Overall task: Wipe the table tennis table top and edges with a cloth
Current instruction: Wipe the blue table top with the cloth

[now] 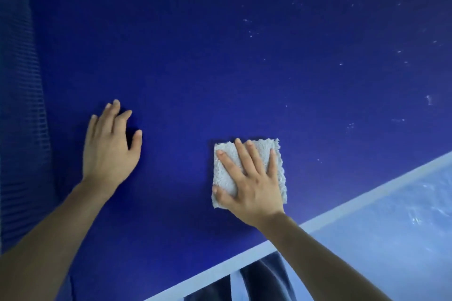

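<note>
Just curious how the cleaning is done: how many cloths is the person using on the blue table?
1. A folded white cloth lies flat under the right hand, near the table's white edge. The left hand rests bare on the top.

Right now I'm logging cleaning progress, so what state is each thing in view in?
Cloth: folded into a square, flat on the table, pressed under the right hand.
Right hand: fingers straight and spread, flat on the cloth.
Left hand: fingers spread, resting on the bare table.
Table: pale specks across its far right part; white edge line shows at lower right.
Net: hangs upright at far left.
</note>
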